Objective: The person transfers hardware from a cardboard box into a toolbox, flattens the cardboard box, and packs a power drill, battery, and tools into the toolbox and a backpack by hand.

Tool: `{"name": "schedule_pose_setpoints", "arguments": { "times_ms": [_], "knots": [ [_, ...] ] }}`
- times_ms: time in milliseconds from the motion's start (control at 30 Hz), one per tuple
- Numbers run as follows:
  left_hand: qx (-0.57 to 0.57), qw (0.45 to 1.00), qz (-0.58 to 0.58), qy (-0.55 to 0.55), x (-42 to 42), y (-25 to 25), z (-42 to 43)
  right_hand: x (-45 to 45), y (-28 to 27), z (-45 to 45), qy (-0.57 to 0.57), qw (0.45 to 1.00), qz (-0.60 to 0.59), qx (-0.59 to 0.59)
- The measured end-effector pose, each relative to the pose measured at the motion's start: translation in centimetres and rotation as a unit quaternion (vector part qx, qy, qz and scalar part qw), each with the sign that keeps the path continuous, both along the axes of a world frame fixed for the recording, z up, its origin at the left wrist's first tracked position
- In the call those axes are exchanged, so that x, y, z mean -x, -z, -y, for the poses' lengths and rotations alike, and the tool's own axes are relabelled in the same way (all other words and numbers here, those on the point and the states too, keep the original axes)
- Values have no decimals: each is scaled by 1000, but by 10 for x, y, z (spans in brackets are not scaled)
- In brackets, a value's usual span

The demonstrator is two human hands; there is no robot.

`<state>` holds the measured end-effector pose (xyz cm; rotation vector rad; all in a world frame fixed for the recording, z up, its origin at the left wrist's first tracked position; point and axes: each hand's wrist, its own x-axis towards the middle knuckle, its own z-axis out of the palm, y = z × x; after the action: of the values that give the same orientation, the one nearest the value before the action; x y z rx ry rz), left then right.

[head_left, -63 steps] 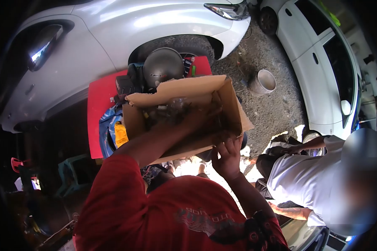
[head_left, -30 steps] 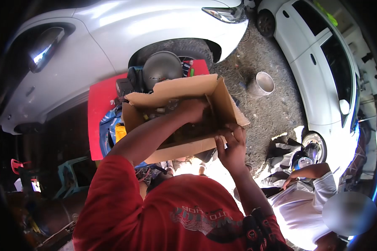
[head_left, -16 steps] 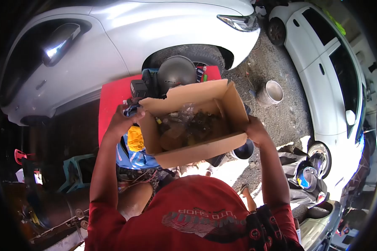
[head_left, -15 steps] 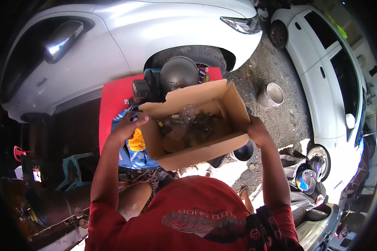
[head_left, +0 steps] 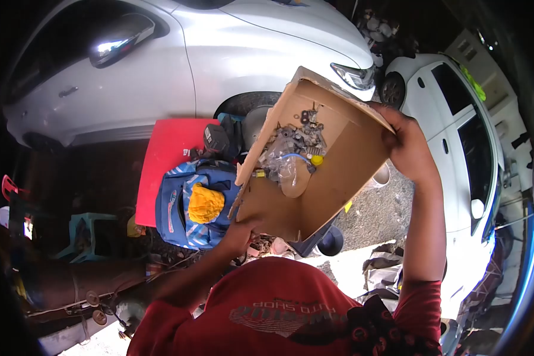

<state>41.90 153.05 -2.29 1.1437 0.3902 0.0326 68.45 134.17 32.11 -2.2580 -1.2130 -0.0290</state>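
Observation:
A cardboard box [head_left: 353, 157], open at the top, is tilted in front of me. Inside it lies a heap of small metal parts [head_left: 305, 139], with a clear plastic bag [head_left: 282, 166] and a yellow round piece [head_left: 317, 160] among them. My right hand [head_left: 404, 142] grips the box's upper right edge, thumb on the inside. At the lower left corner, my left hand [head_left: 243, 234] is closed on the cardboard, its fingers partly hidden.
A blue backpack [head_left: 175, 207] with a yellow cloth [head_left: 206, 203] on it sits by the red table [head_left: 154, 178]. A silver car [head_left: 243, 65] stands beyond. Another car [head_left: 451, 130], a bucket [head_left: 381, 177] and a dark container [head_left: 331, 242] are to the right.
The box has turned and tipped, its right side swinging up and away and its left side down toward me. My right hand rose; my left moved down and right. The backpack is uncovered.

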Motion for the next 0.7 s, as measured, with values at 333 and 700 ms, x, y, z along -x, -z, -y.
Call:
{"name": "schedule_pose_setpoints", "arguments": {
  "times_ms": [333,700],
  "knots": [
    [211,971,-103,-38,-12,-20,2,-8,-13,8,-3,998,30,62],
    [36,980,-187,52,14,6,-16,-18,70,35,1,998,-4,59]
  ]
}}
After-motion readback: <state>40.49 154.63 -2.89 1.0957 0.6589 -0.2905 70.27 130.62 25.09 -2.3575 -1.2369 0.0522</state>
